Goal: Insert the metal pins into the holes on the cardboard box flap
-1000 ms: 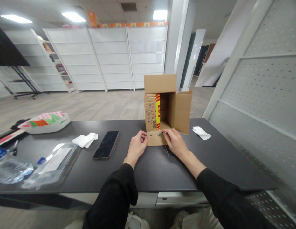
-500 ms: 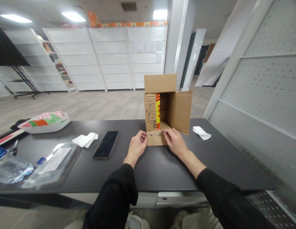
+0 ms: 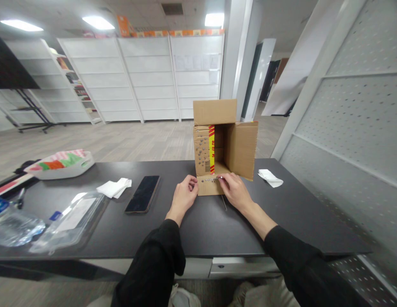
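An open cardboard box (image 3: 243,147) stands on the dark table, its opening facing me. Small grey round pieces like screw heads dot its left flap (image 3: 202,149), beside a yellow and red tape strip. Along the lower flap (image 3: 206,189) runs a row of several more. My right hand (image 3: 235,189) is over that flap's right part, thumb and fingertips pinched on a tiny shiny piece, perhaps a screw. At the flap's left edge rests my left hand (image 3: 184,194), fingers curled; whatever they hold is hidden. A thin metal rod (image 3: 224,203) pokes out below the flap.
Left of my hands lie a phone (image 3: 142,194), white tissues (image 3: 115,187), a clear plastic case (image 3: 72,221) and a water bottle (image 3: 15,224). A white basket (image 3: 62,171) stands farther back. Another tissue (image 3: 270,178) lies right of the box, near a perforated panel (image 3: 354,123).
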The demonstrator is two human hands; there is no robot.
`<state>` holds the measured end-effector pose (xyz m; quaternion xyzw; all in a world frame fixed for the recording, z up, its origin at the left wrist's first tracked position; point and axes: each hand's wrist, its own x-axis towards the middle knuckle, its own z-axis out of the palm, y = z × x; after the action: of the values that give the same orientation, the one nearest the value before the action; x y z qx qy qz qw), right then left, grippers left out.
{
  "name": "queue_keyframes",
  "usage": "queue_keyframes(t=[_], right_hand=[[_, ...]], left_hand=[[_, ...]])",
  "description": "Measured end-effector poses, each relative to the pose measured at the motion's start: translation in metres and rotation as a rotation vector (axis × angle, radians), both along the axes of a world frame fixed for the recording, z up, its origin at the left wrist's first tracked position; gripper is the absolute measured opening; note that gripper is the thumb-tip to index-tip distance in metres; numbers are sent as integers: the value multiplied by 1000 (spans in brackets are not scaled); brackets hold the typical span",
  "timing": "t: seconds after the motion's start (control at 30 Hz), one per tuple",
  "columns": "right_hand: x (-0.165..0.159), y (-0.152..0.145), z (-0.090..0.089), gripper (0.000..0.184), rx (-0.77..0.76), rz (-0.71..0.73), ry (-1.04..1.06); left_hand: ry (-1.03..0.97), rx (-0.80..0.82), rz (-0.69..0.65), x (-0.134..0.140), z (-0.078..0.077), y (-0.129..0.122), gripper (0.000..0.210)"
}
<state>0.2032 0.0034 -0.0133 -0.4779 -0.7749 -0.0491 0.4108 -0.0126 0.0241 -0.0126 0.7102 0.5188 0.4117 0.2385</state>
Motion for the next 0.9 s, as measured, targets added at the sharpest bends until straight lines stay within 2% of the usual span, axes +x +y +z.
queue_keyframes(t=[0.5,0.67,0.77,0.9], right_hand=[[4,0,-1,20,-15,-42,39],[4,2,-2,20,-7,-13,40],[4,3,-2,19,1,-1,21],[4,5,-2,19,21,-58,-45]], left_hand=[[-4,2,-4,-1,-1,1,12],[-1,-2,-2,0,-1,0,12],[-2,-7,-3,0,0,0,12],[-4,-13,0,0,-1,1,12]])
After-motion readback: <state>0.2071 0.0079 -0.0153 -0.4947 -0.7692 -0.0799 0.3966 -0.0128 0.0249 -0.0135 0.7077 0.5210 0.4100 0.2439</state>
